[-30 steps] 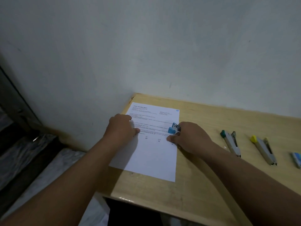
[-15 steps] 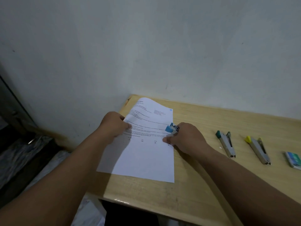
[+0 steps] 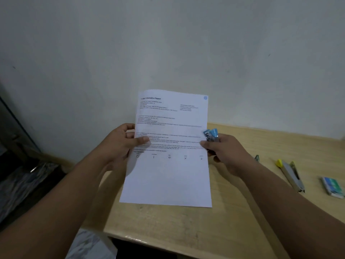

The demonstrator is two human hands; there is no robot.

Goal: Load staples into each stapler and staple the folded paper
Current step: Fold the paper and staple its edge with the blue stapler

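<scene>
A printed white paper (image 3: 169, 176) is lifted off the wooden table (image 3: 233, 221) and held upright. My left hand (image 3: 121, 144) pinches its left edge, thumb on the front. My right hand (image 3: 226, 152) grips a blue stapler (image 3: 211, 134) and pinches the paper's right edge with its thumb. A yellow-tipped stapler (image 3: 290, 174) lies on the table to the right. Only the tip of a green-tipped stapler (image 3: 257, 157) shows past my right wrist.
A small blue-green staple box (image 3: 333, 186) lies near the right edge of the frame. A white wall (image 3: 168, 43) stands right behind the table. A dark ledge and floor (image 3: 22, 174) lie to the left, below the table's front-left corner.
The paper lay flat on the table a second ago; both hands have lifted it upright toward the camera. The blue stapler came up with my right hand.
</scene>
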